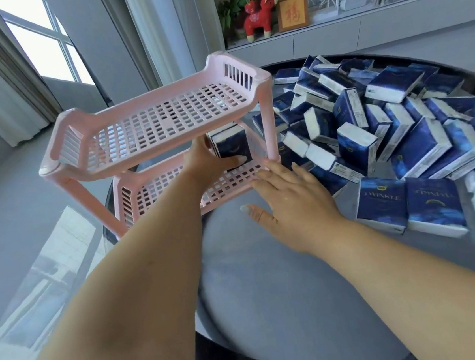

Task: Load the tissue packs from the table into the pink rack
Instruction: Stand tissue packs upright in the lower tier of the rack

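A pink two-tier plastic rack (147, 125) stands at the left edge of the round glass table (274, 308). Its top shelf holds nothing. My left hand (208, 165) reaches into the lower shelf and grips a dark blue tissue pack (231, 148) standing upright at the shelf's right end, with more packs behind it. My right hand (289, 200) hovers flat with fingers spread just in front of the rack's right front leg, holding nothing. A large heap of blue and white tissue packs (372, 123) covers the table's right half.
Two flat packs (408, 204) lie near the table's front right. Behind the table runs a white sideboard (332, 35) with a red toy figure, a framed sign and ornaments. The floor and a window with curtains lie to the left.
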Motion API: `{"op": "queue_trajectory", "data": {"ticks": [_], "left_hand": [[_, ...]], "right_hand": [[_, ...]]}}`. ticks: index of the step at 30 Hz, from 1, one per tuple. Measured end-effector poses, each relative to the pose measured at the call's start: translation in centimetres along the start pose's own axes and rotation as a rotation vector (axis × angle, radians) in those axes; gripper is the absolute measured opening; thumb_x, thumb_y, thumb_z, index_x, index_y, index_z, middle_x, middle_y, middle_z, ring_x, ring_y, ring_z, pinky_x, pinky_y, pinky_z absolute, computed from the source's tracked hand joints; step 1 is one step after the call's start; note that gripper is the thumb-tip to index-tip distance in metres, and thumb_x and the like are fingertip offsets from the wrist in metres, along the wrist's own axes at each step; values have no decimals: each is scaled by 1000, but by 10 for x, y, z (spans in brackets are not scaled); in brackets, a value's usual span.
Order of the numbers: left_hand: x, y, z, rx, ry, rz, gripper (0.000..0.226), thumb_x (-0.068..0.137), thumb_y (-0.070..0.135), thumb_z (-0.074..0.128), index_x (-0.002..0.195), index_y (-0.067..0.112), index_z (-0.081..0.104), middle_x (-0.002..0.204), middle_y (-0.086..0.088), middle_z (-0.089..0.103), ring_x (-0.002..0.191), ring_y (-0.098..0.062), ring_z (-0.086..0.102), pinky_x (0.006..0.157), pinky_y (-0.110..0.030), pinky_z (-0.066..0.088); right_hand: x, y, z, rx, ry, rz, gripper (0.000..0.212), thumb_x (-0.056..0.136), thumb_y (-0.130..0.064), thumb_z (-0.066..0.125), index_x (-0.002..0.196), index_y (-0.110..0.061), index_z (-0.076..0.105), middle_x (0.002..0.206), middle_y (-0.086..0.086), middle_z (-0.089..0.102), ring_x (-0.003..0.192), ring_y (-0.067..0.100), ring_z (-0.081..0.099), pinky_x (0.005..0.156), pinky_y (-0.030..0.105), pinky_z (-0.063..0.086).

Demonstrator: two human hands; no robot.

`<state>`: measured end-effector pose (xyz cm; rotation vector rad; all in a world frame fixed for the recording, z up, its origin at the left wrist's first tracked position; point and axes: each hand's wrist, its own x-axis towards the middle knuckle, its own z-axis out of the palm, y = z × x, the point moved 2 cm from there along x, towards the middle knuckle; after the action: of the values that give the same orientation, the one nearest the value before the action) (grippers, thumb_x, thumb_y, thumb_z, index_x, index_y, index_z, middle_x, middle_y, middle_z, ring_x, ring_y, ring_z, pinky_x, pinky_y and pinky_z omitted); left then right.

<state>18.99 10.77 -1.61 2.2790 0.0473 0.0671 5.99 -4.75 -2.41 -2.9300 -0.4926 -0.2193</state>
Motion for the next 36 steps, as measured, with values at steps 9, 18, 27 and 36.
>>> {"op": "queue_trajectory", "data": {"ticks": [9, 18, 27, 36], "left_hand": [[6, 2, -5, 89, -7, 28, 74, 61, 45, 87, 119, 19, 50, 115, -1, 61, 108, -24, 56, 97, -43, 47], [6, 4, -9, 112, 16, 24, 71, 64, 39, 88, 121, 18, 51, 118, -3, 59, 112, -25, 53, 91, -35, 43], [-15, 11, -21, 76, 62, 28, 87, 63, 33, 89, 136, 15, 45, 137, -6, 44, 128, -28, 41, 109, -43, 36], [-32, 18, -24, 52, 116, -81, 65, 76, 48, 76, 118, 3, 56, 120, -13, 57, 108, -30, 57, 96, -46, 47]], "right_hand": [[-1, -1, -1, 23, 18, -4, 93, 76, -66, -12, 146, -21, 30, 155, -6, 26, 146, 11, 0, 117, 41, 4], [-2, 0, -2, 21, 34, -15, 90, 79, -65, -10, 146, -21, 30, 155, -6, 26, 146, 11, 0, 117, 42, 4], [-4, 0, -3, 44, 57, -42, 90, 78, -63, -10, 145, -21, 32, 154, -5, 29, 146, 12, 3, 117, 39, 2], [-13, 2, -3, 165, 175, -40, 67, 90, -56, 18, 129, -14, 54, 138, 2, 51, 141, 19, 27, 116, 36, 13]]}}
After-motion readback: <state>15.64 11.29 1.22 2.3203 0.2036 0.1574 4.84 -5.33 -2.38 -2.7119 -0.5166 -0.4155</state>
